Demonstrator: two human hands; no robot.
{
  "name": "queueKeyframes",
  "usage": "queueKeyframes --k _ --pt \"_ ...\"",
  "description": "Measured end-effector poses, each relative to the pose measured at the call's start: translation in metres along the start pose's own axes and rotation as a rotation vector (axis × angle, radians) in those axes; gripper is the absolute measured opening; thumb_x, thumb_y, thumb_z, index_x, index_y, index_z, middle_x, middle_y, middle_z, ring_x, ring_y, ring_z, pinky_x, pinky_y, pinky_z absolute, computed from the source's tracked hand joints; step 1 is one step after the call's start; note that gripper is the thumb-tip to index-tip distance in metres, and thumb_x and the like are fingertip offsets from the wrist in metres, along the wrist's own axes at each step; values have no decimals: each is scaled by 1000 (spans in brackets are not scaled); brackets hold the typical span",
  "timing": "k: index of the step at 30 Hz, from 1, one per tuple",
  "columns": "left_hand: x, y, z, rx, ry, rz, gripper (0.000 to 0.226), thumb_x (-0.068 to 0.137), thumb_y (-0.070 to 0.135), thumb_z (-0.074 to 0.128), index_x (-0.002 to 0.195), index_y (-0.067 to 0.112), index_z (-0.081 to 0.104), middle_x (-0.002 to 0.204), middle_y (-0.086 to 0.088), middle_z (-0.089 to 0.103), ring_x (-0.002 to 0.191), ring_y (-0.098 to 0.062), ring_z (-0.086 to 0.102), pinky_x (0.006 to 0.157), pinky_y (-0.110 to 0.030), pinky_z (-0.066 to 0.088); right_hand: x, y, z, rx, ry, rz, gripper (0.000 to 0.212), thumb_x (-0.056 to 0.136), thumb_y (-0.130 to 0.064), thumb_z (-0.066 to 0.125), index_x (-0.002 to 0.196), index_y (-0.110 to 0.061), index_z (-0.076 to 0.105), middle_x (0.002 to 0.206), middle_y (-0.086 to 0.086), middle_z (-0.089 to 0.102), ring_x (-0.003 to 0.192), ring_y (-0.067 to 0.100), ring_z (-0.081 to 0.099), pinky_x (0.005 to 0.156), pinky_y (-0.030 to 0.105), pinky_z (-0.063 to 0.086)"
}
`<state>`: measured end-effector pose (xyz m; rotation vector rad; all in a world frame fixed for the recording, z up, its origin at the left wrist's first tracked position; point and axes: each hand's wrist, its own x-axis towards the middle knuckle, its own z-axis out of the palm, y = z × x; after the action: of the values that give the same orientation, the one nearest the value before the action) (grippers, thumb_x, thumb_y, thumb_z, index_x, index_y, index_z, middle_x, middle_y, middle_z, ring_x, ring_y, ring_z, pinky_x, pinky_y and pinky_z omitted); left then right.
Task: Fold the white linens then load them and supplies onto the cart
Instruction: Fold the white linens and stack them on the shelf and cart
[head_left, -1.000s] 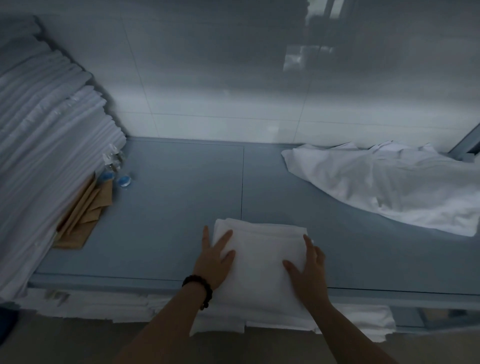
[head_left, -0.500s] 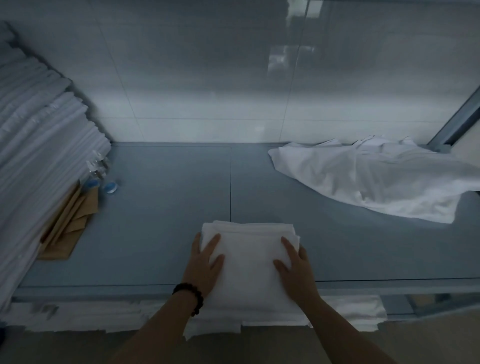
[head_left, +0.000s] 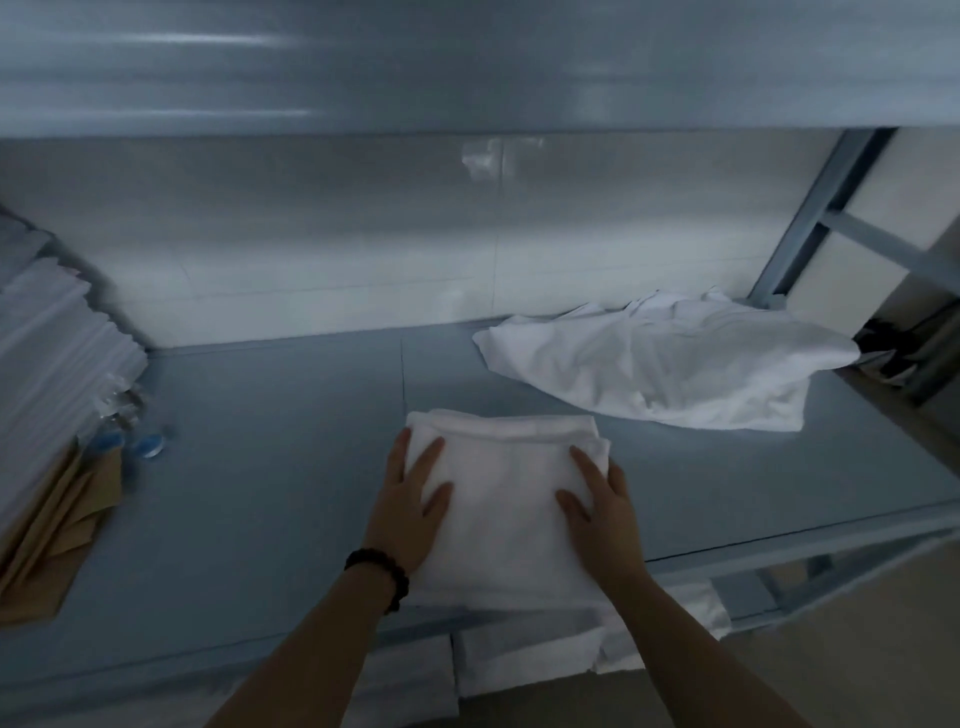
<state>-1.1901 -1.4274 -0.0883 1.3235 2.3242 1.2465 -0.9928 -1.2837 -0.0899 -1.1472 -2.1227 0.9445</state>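
A folded white linen (head_left: 506, 499) lies near the front edge of the blue-grey shelf (head_left: 270, 467). My left hand (head_left: 413, 506) rests flat on its left side, fingers straight and spread. Over on the right side, my right hand (head_left: 597, 506) lies flat too, its outer fingers over the linen's right edge. An unfolded, crumpled white linen (head_left: 660, 364) lies at the back right of the shelf.
A tall stack of folded white linens (head_left: 47, 374) leans at the left, with brown paper bags (head_left: 57, 540) and small blue-capped bottles (head_left: 130, 431) beside it. More white linens (head_left: 519, 660) lie on the shelf below. A metal frame post (head_left: 810, 208) stands at the right.
The camera has tilted and swung right, now showing the shelf above and the frame post. Both hands stay flat on the folded linen, the right one slightly further over its right edge.
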Motion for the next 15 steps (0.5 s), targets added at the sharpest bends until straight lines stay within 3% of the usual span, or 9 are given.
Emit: queueKeyframes --k 5,10,15 --pt "22 34 28 -57 -82 102 54 96 20 56 145 23 35 152 9 2 136 -2 11 101 4 4 -6 13 -43 -43 142 29 53 92 -19 63 142 -23 45 150 9 31 127 30 46 99 26 35" --pt "25 67 60 -133 -194 165 53 96 22 55 145 28 36 152 13 3 136 2 12 102 1 8 -34 31 -79 -78 274 112 52 93 -24 61 142 -24 44 151 8 31 128 30 45 100 25 34" --pt "18 98 88 -206 -356 264 52 96 18 56 144 25 38 158 3 9 137 -3 18 101 3 9 -78 46 -108 -86 403 226 52 92 -23 62 142 -23 45 149 9 32 130 29 44 104 25 31"
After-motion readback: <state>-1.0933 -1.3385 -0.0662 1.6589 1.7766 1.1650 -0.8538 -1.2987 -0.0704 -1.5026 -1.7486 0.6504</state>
